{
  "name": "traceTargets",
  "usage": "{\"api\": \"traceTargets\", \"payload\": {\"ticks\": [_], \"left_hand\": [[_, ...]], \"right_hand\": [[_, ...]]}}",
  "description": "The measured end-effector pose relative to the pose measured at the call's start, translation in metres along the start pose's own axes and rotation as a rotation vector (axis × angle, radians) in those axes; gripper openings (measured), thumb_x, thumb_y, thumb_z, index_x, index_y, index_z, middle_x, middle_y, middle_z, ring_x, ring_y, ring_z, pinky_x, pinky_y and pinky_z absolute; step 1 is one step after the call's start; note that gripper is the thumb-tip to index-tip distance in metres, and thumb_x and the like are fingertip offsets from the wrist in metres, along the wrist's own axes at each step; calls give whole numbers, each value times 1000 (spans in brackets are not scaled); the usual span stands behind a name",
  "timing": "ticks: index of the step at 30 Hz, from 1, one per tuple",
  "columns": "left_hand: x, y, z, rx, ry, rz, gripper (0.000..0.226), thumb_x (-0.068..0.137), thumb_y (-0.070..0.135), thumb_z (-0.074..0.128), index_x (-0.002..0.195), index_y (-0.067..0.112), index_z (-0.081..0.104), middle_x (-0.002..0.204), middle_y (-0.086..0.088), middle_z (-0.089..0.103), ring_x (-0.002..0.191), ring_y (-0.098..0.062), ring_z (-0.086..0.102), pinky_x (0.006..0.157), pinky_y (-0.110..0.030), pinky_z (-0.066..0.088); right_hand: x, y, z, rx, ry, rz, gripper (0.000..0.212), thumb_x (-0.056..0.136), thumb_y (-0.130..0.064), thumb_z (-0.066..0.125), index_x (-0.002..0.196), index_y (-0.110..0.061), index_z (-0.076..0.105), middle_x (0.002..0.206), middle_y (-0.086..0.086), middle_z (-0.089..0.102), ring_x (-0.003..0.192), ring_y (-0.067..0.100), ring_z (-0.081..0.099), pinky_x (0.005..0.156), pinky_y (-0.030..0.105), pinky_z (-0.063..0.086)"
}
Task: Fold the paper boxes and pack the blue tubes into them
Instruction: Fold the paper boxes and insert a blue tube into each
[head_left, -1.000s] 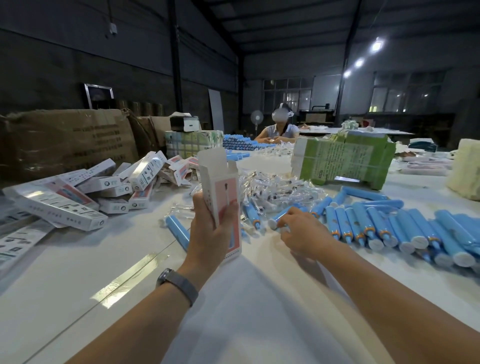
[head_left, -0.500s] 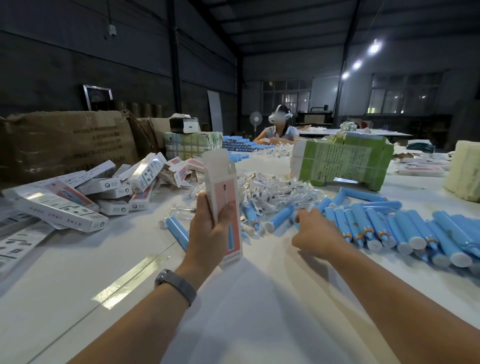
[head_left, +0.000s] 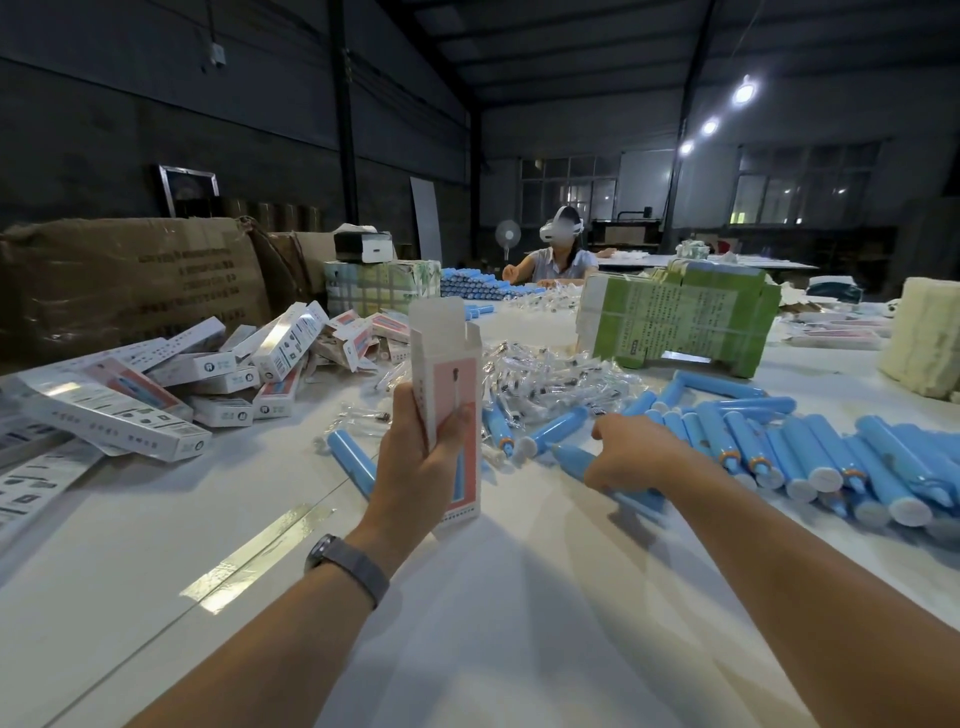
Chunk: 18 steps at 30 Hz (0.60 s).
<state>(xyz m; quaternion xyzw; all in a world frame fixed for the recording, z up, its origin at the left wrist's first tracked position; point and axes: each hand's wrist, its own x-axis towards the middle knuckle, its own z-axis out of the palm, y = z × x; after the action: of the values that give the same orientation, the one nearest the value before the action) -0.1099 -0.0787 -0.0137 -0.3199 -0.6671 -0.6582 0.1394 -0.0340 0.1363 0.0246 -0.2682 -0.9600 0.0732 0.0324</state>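
Right hand (head_left: 631, 460) is now gripping a blue tube (head_left: 574, 458), fingers curled round it, tube angled with its tip pointing toward frame centre. Half a second ago that hand was reaching into the tube row with nothing visibly lifted; a second ago it was lower and further left, at the loose tubes near centre. So the pick looks done and insertion is likely next.

Left hand (head_left: 421, 462) is holding the paper box (head_left: 451, 415) upright at frame centre, same as before, top flaps open and facing up. Box is ready to take the tube.

Remaining blue tubes (head_left: 810, 452) are lying in a row at right of frame; one stray tube (head_left: 352, 457) is lying left of the held box. Finished boxes (head_left: 218, 374) are piling up at centre left.

Writing: the held box is showing a pink panel with a tube graphic, text too small to read. The green bundle (head_left: 675, 325) at upper right is carrying printed characters, not legible. The brown carton (head_left: 130, 280) at left has print too, unreadable.
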Motion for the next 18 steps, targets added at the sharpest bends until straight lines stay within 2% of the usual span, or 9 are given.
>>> {"api": "traceTargets", "payload": {"ticks": [2,4,6,8,12,13,15,17,18], "left_hand": [[-1,2,1,-7,-26,-17,13,101,27,52,106,35,42,107,20,58,93,9,62,67,-16,53],[-1,3,1,15,-42,-20,12,102,28,49,106,36,41,107,18,57,94,7,61,69,-18,53],[-1,4,1,35,-33,-27,10,102,28,50,110,26,43,105,11,59,97,-7,63,77,-35,57],[-1,5,2,67,-34,-30,17,101,28,51,112,18,42,103,9,60,98,-16,63,81,-43,57],[-3,7,1,129,-80,11,18,101,30,51,112,18,41,105,22,57,97,-7,62,68,-19,54],[-4,8,0,146,-85,12,20,101,30,51,112,17,41,105,20,57,98,-11,63,68,-21,56],[-5,12,-2,177,-94,12,23,101,29,53,111,13,41,104,11,60,97,-22,65,75,-40,60],[-8,16,-2,210,-107,31,23,100,28,55,106,12,39,102,-2,62,93,-29,65,77,-54,58],[-9,18,-1,224,-114,51,23,100,26,57,104,13,39,102,-5,62,91,-29,66,75,-56,58]], "right_hand": [[3,-1,-4,140,58,-14,40,80,-25,63,118,-14,56,100,6,60,88,21,58,71,31,51],[5,-5,-11,473,129,-42,20,81,-21,61,101,-16,56,89,5,58,75,19,55,57,28,46],[3,-12,-20,883,194,-105,11,86,-18,57,95,-18,52,77,4,51,58,15,48,43,24,37],[-5,-21,-31,1157,263,-175,5,93,-23,52,98,-20,53,72,3,48,46,9,46,39,21,35],[-31,-41,-52,1467,388,-387,9,95,-30,52,101,-28,59,75,0,54,50,6,52,45,21,41],[-38,-46,-58,1512,438,-443,11,94,-29,53,102,-28,59,76,-1,57,52,6,54,47,22,42],[-49,-53,-67,1549,552,-538,17,96,-23,53,113,-26,52,74,-6,64,55,7,58,48,24,44],[-58,-60,-73,1539,634,-619,39,98,-15,53,131,-29,36,77,-5,68,56,11,60,49,24,46],[-63,-63,-74,1510,658,-664,49,98,-13,54,137,-30,29,82,1,70,58,13,62,50,23,47]]}}
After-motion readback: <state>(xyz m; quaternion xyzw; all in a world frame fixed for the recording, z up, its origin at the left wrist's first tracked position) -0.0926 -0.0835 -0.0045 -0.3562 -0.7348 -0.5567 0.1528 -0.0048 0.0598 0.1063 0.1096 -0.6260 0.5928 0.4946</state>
